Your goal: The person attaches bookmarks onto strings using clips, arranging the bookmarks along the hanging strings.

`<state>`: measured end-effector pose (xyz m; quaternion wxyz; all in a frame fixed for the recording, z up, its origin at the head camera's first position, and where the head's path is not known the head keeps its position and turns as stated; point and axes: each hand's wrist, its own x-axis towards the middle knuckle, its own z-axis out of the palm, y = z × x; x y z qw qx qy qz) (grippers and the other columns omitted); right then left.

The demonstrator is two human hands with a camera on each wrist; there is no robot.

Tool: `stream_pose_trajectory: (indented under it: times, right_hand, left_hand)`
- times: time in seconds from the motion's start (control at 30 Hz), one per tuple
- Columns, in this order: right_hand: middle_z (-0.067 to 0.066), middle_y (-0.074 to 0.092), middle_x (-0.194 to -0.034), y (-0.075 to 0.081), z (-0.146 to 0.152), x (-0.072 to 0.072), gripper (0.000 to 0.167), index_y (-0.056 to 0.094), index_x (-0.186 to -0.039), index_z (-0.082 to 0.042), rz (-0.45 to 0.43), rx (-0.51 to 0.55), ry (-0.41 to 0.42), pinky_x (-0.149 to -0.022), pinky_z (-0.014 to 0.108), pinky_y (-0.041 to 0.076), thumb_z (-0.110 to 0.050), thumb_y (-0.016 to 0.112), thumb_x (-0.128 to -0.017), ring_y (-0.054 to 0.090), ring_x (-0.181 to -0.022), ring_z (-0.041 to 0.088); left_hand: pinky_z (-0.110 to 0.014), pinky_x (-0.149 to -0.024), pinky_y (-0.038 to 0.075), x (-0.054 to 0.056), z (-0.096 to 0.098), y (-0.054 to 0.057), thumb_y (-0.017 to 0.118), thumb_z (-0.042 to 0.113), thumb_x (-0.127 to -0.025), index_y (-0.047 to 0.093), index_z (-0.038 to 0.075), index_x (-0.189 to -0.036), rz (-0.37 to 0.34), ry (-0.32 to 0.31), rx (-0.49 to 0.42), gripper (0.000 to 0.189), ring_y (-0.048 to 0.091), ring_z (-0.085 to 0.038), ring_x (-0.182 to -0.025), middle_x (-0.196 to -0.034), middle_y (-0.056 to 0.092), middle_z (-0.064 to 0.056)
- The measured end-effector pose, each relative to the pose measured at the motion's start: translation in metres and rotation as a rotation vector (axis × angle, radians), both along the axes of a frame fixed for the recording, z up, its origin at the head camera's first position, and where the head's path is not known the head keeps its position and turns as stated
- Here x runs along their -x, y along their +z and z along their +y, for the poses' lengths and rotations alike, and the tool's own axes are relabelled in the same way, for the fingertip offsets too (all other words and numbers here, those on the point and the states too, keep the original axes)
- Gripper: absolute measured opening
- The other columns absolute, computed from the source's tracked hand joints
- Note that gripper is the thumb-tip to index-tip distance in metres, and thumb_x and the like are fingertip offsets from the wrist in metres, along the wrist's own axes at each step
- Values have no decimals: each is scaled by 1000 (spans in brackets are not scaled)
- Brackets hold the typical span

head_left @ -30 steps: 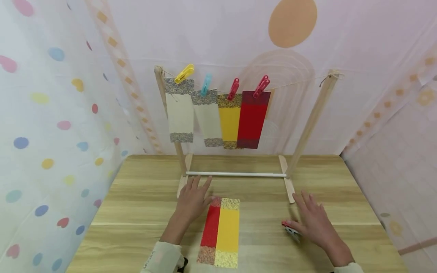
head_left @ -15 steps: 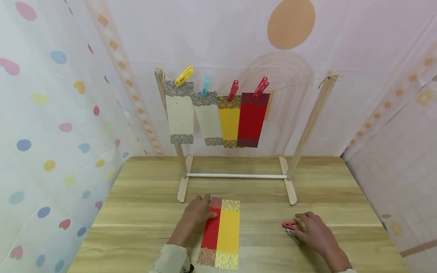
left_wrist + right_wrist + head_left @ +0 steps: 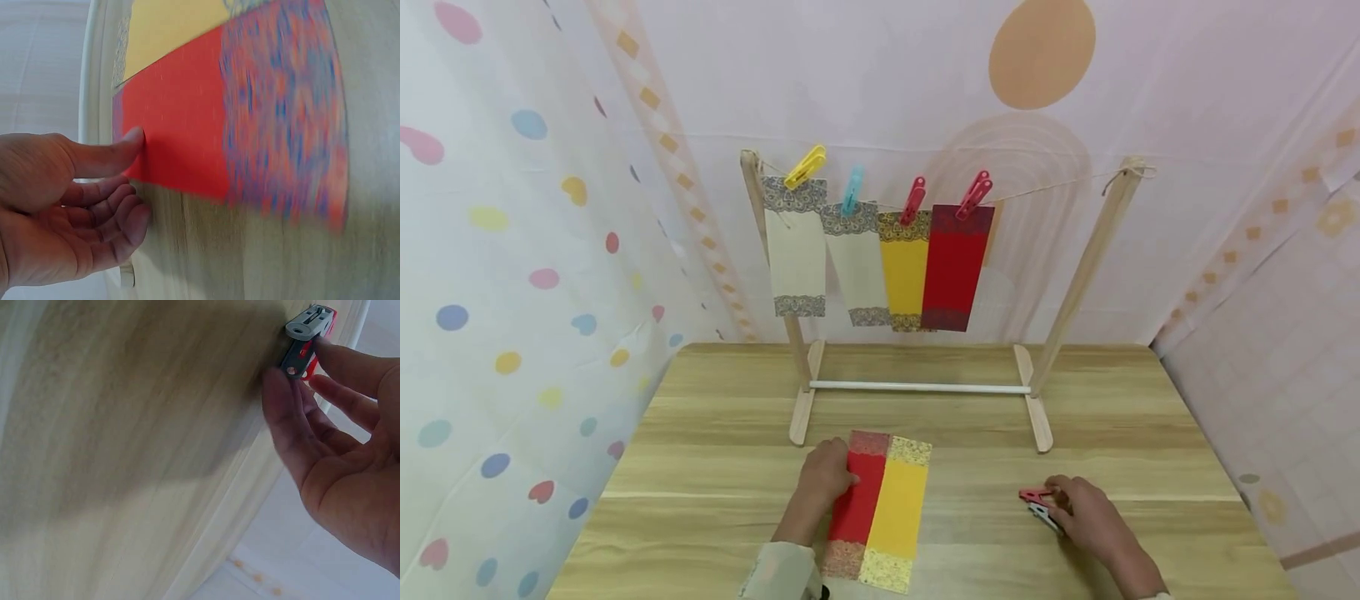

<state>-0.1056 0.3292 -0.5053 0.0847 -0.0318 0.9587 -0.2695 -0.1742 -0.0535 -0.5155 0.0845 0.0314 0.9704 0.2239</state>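
In the head view my left hand (image 3: 826,472) pinches the left edge of a red strip with patterned ends (image 3: 857,500). The left wrist view has the thumb on its red face and the fingers curled at the edge. A matching yellow strip (image 3: 898,507) lies alongside, both tilted on the table. At the right, my right hand (image 3: 1088,512) holds its fingertips around a small pair of clothespins. One is a red clothespin (image 3: 1033,495), the other a grey clothespin (image 3: 303,328). Thumb and fingers stand on either side of them in the right wrist view.
A wooden rack (image 3: 1086,275) with a white crossbar (image 3: 917,387) stands at the back. From its string (image 3: 1052,188) hang two cream strips (image 3: 797,262), a yellow one (image 3: 906,262) and a red one (image 3: 955,267), held by yellow, blue and pink clothespins.
My left hand has come down from near the rack to the red strip; both table strips have tilted and the red one has shifted left. My right hand's fingers have closed in on the clothespins.
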Motion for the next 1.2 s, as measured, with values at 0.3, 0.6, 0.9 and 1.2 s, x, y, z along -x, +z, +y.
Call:
stream_pose_trajectory:
  times: [0.3,0.6,0.9,1.2]
  right_hand:
    - [6,63,-90,-2,-1,0,37,70,-112,2,-11,-12,4,-74,42,54,14,73,-76,59,-82,19]
    - [1,65,-83,-9,-2,-4,36,67,-112,0,30,-35,-39,-67,39,51,12,74,-79,56,-74,16]
    - [0,66,-82,-5,-2,-6,16,65,-86,-9,81,17,-106,-64,33,51,4,75,-85,60,-75,14]
    - [9,71,-96,-4,0,-15,16,76,-98,-5,127,87,-174,-70,34,53,6,70,-89,66,-87,21]
  left_hand:
    - [-38,-68,53,0,-2,0,93,16,-71,60,-2,-92,-45,87,-29,43,52,-24,-72,-77,52,-9]
    - [-42,-69,50,1,-3,-4,93,11,-69,63,-3,-83,7,31,21,36,52,-26,-72,-74,53,-10]
    - [-42,-71,54,6,0,5,91,5,-69,63,-5,-90,-14,81,36,36,56,-26,-71,-76,58,-12]
    - [-42,-69,55,5,3,4,89,3,-71,66,-5,-88,-27,88,44,29,57,-27,-69,-74,60,-13]
